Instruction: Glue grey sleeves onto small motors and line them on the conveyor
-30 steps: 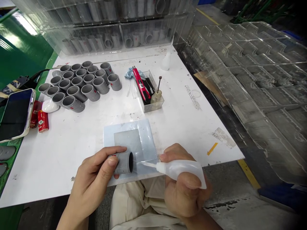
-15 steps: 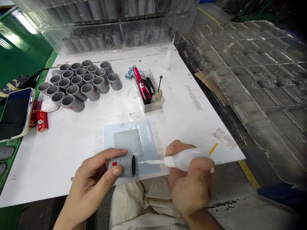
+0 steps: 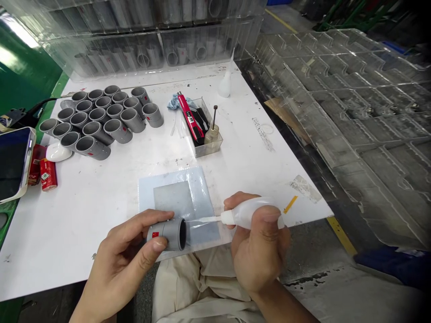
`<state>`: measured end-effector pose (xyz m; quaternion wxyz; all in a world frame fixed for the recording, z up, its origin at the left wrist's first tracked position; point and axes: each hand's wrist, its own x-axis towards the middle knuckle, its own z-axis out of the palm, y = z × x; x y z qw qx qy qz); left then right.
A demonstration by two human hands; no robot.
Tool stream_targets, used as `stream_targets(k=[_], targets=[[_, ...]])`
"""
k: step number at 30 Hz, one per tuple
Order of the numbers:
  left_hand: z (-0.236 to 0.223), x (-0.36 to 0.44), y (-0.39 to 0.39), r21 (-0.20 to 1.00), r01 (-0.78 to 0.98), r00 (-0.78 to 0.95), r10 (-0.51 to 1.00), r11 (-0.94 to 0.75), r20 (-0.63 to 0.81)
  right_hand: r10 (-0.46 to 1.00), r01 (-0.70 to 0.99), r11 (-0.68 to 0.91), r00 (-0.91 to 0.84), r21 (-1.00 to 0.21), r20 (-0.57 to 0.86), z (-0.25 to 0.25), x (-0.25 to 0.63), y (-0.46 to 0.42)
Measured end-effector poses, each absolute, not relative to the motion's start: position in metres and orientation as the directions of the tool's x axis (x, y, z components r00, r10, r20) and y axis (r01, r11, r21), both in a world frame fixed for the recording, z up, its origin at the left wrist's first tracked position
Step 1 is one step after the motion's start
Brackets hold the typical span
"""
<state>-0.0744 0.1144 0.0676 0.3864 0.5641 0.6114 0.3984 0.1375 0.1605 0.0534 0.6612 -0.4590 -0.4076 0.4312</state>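
My left hand (image 3: 123,260) is shut around a short grey PVC pipe coupling (image 3: 167,234) with a small red mark, and its open end faces right. My right hand (image 3: 259,246) grips a white plastic squeeze bottle (image 3: 251,213) with a long thin nozzle. The nozzle points left, and its tip reaches the upper rim of the coupling's open end. Both hands are above a translucent plastic sheet (image 3: 150,190) with a grey square (image 3: 171,199) on it. The coupling's inside is dark and hides any contact deeper in.
Several grey couplings (image 3: 97,125) stand grouped on the white table (image 3: 67,224). A clear box (image 3: 208,146) holds a red utility knife (image 3: 190,117) and a small glass bottle (image 3: 211,134). A phone (image 3: 11,163) lies left. Clear acrylic racks stand behind and right.
The squeeze bottle has swung from tilted to nearly level, and its nozzle tip has moved up to the coupling's rim. The whole scene has shifted slightly left in view.
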Motion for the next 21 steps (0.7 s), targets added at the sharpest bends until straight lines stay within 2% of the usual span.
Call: stream_targets(k=[4, 11, 16, 18, 21], targets=[[0.067, -0.075, 0.113, 0.92, 0.391, -0.056, 0.998, 0.036, -0.015, 0.944, -0.147, 0.216, 0.284, -0.965, 0.168, 0.055, 0.138, 0.159], [0.067, -0.077, 0.115, 0.918, 0.395, -0.042, 0.999, 0.02, -0.004, 0.948, -0.159, 0.237, 0.255, -0.958, 0.192, 0.051, 0.141, 0.158], [0.069, -0.07, 0.114, 0.936, 0.344, -0.116, 0.993, 0.067, -0.029, 0.947, -0.153, 0.255, 0.241, -0.955, 0.214, 0.049, 0.143, 0.157], [0.07, -0.068, 0.113, 0.941, 0.327, -0.16, 0.987, 0.083, -0.032, 0.94, -0.175, 0.279, 0.253, -0.944, 0.231, 0.049, 0.143, 0.159], [0.07, -0.069, 0.113, 0.935, 0.349, -0.114, 0.993, 0.053, -0.014, 0.922, -0.174, 0.311, 0.296, -0.934, 0.251, 0.05, 0.141, 0.162]])
